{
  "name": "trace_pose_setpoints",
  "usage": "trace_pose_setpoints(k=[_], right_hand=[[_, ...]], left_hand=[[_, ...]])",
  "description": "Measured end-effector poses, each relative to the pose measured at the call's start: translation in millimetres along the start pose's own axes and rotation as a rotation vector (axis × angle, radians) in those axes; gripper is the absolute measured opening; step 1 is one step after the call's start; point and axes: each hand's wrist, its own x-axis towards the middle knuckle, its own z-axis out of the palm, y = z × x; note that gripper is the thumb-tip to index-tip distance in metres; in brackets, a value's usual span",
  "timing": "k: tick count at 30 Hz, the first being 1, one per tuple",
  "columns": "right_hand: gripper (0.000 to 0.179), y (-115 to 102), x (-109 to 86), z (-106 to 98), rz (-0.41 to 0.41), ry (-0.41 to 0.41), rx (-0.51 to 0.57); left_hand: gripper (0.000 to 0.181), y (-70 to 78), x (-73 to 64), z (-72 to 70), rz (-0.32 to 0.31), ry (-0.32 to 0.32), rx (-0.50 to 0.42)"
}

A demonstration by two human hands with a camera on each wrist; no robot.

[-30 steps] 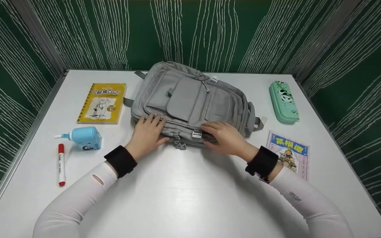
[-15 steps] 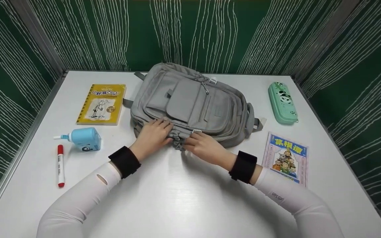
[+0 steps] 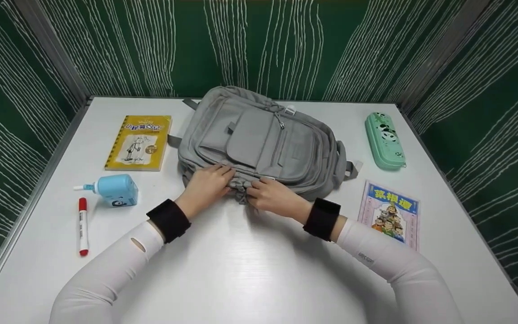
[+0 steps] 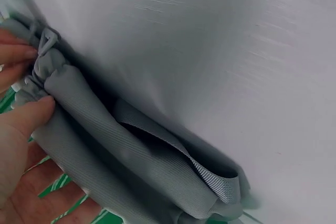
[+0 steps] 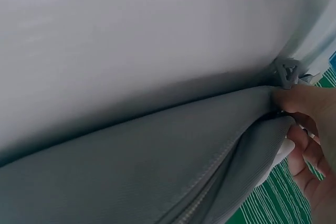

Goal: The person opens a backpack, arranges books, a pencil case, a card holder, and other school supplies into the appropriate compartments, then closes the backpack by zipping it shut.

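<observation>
A grey backpack [image 3: 259, 139] lies front side up on the table. My left hand [image 3: 207, 184] holds its near side, the thumb [image 4: 37, 114] on bunched fabric beside a strap loop and the fingers spread over the front. Close to it, my right hand [image 3: 277, 196] pinches the same side between thumb and fingers, where a zipper [image 5: 202, 195] runs toward the hand. A small grey plastic buckle [image 5: 287, 72] sits just past the right thumb. Between the two hands, gathered fabric [image 3: 240, 184] shows.
Left of the backpack are a yellow book [image 3: 137, 143], a light blue bottle [image 3: 117, 190] with a nozzle and a red-capped marker [image 3: 83, 227]. On the right lie a green panda pencil case [image 3: 385, 141] and a pink-and-blue booklet [image 3: 391, 213], partly under the right forearm.
My right hand has slid left along the backpack's near side, up to the gathered fabric. The left hand has shifted slightly right. The backpack has stayed nearly in place.
</observation>
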Motion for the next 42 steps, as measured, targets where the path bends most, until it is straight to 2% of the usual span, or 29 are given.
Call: trace_pose_setpoints(k=[4,9,12,18,25,33,42], right_hand=[[0.009,2,-0.4,2,-0.035,0.017,-0.026],[0.008,4,-3.6,3,-0.080,0.041,-0.070],[0.008,5,-6.8,3,-0.101,0.075,-0.085],[0.006,8,-15.2,3,-0.090,0.155,-0.030],[0.007,10,-25.2,0,-0.042,0.176,0.068],[0.011,11,-33.9,-3,0.008,0.203,0.139],[0.007,11,-42.3,-5,0.038,0.255,0.194]], left_hand=[[0.044,-0.4,0.3,2.1,0.009,0.022,0.018],[0.033,-1.4,-0.4,7.4,0.036,0.117,0.081],[0.029,-2.2,-0.1,9.3,0.043,0.142,0.092],[0.038,-4.2,-0.5,6.3,0.021,0.062,0.045],[0.039,-6.1,-0.6,2.7,-0.007,0.016,-0.005],[0.034,-12.9,1.4,6.2,-0.040,0.022,-0.059],[0.034,-22.8,0.5,6.9,-0.043,0.031,-0.064]])
